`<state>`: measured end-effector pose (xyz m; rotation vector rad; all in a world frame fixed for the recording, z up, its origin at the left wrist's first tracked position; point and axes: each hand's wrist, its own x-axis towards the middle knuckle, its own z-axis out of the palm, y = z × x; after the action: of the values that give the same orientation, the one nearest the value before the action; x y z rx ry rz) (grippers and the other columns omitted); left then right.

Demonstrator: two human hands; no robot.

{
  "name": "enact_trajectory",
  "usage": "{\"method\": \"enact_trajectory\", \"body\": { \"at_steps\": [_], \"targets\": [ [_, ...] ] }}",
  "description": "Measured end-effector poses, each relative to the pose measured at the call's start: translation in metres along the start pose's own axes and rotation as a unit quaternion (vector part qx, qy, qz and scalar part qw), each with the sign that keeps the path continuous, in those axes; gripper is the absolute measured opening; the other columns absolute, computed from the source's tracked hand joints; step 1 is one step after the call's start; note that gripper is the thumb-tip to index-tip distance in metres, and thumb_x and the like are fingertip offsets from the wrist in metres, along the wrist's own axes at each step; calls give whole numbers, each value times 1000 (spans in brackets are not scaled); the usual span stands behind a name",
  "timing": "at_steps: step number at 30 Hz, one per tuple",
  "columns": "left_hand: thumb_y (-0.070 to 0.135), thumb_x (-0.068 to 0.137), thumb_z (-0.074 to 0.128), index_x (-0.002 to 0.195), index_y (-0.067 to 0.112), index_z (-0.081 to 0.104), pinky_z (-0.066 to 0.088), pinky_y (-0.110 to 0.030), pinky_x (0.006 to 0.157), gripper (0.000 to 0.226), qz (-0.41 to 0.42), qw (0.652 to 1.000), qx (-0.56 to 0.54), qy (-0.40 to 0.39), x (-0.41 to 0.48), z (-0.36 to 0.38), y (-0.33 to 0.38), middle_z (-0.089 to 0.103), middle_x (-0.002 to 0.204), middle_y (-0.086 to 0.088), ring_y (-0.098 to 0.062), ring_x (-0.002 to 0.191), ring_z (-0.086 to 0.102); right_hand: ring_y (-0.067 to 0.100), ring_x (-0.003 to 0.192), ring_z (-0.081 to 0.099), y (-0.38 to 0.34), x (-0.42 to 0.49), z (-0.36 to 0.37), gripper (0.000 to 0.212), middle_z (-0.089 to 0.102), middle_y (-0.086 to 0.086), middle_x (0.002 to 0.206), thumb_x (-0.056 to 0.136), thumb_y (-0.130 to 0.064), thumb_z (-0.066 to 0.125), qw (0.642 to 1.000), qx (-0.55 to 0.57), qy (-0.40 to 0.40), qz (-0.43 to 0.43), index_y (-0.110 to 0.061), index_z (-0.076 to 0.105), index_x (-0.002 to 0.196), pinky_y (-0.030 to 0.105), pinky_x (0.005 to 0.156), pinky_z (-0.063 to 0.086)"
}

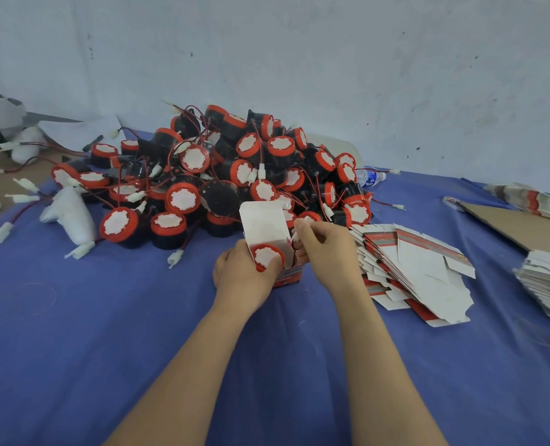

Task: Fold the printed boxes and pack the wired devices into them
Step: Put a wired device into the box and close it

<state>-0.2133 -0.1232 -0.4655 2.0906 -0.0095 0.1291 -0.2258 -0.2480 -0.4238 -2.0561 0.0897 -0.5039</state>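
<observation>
Box stands open near the middle of the table. Your left hand grips its near side, fingers reaching the red-rimmed device inside.

— Agreed. Your right hand pinches that device's white connector just above the open top; the lid flap stands up behind.

— The device pile lies toward the table's far edge.

— And the flat boxes fan out just right of your right hand.
</observation>
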Motion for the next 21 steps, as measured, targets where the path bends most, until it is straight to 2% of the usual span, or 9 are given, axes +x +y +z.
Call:
{"method": "enact_trajectory", "body": {
  "at_steps": [2,4,6,8,9,12,17,19,21],
  "targets": [
    [39,90,60,130,18,48,43,-44,103,47,5,1000,2,-1,0,0,0,56,129,-5,-25,126,46,9,56,58,4,1,4,27,63,-3,64,96,-28,54,1000,-25,-5,1,-7,65,82,23,60,54],
    [39,90,59,130,18,48,42,-44,103,47,5,1000,2,-2,0,0,-1,56,129,-5,-25,126,46,9,53,48,7,0,8,23,54,-4,60,96,-22,54,997,-75,-18,-16,-10,56,77,12,51,42],
    [39,90,59,130,18,47,42,-44,103,47,4,1000,2,-2,0,0,-1,56,129,-5,-25,126,46,9,51,38,9,-1,11,20,46,-3,57,97,-18,52,992,-118,-27,-37,-10,52,78,15,48,35],
    [40,90,59,130,18,47,42,-44,103,47,2,1000,2,0,0,1,-1,56,129,-5,-25,126,46,11,55,43,8,0,13,10,49,-2,61,97,-17,51,990,-133,-35,-41,-13,55,106,24,51,39],
    [40,90,59,130,18,47,42,-44,103,48,0,1000,3,2,0,1,-1,56,129,-5,-25,125,46,13,58,48,8,0,13,22,52,-1,64,97,-17,52,990,-130,-35,-32,-15,49,119,28,51,43],
    [41,90,59,131,18,47,43,-44,103,48,-3,1000,8,6,0,1,-1,56,129,-5,-25,125,46,22,73,59,8,1,14,20,61,5,79,97,-20,54,991,-129,-20,-9,-13,44,113,42,65,54],
    [42,89,59,130,18,47,42,-43,103,48,-1,1000,12,7,1,2,-2,56,128,-5,-25,126,45,21,109,52,12,2,19,21,53,6,127,96,-21,55,978,-207,2,-29,-13,62,115,29,83,45],
    [43,89,59,130,18,47,42,-42,103,49,-2,1000,20,8,1,2,-2,57,128,-4,-25,125,45,23,118,45,13,0,19,25,46,6,132,97,-23,54,971,-237,10,-26,-15,66,117,32,93,44],
    [42,89,60,130,19,47,42,-42,103,49,-2,1000,18,8,1,3,-2,57,128,-4,-25,126,45,23,115,43,13,-1,19,24,47,5,127,98,-22,52,965,-262,19,-21,-16,69,115,33,93,45]
  ]
}}
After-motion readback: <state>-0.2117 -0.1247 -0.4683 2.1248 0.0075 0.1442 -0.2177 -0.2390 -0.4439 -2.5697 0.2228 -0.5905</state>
